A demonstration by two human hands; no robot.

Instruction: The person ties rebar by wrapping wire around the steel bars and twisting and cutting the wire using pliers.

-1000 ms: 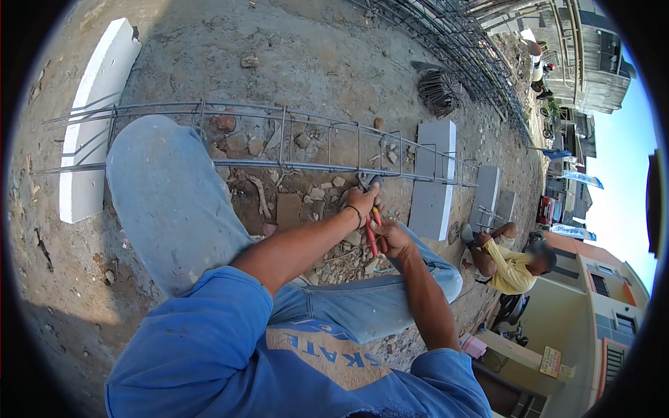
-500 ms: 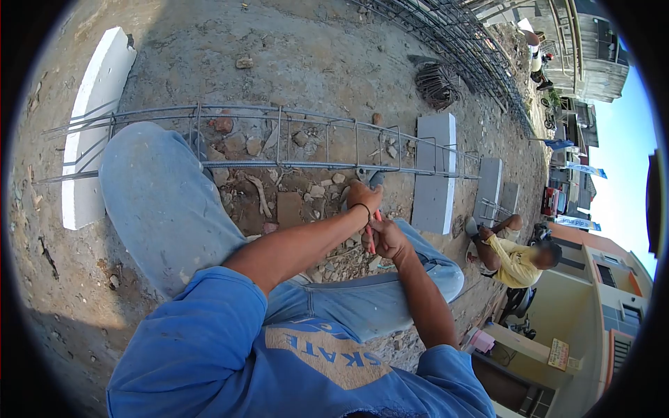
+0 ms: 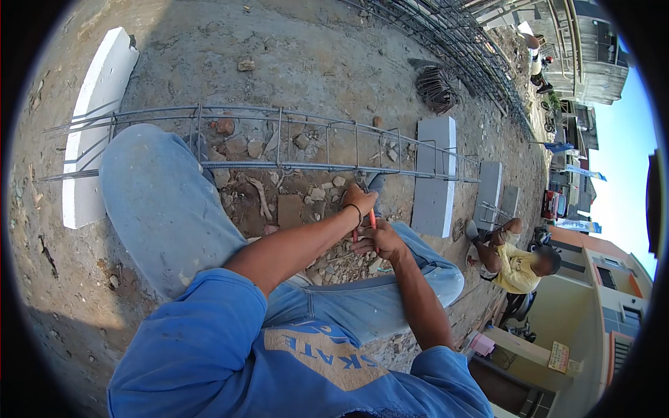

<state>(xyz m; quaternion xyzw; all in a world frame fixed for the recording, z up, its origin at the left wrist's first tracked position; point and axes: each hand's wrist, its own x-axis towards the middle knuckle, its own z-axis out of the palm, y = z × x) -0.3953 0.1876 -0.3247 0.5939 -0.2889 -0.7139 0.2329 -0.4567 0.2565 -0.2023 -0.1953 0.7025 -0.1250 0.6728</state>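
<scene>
Red-handled pliers (image 3: pixel 373 219) sit gripped in the right hand (image 3: pixel 383 239), mid-frame; the left hand (image 3: pixel 359 197) curls beside the rebar cage (image 3: pixel 313 166), contents unclear.

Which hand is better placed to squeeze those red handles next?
Probably the right hand: it holds the red handles, while the left hand sits farther forward, close to the nearer long bar of the steel frame.

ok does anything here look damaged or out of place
The pale block at the picture's far left, beneath the rebar cage, has a jagged notch near its upper end, breaking its edge, so it looks chipped.
</scene>
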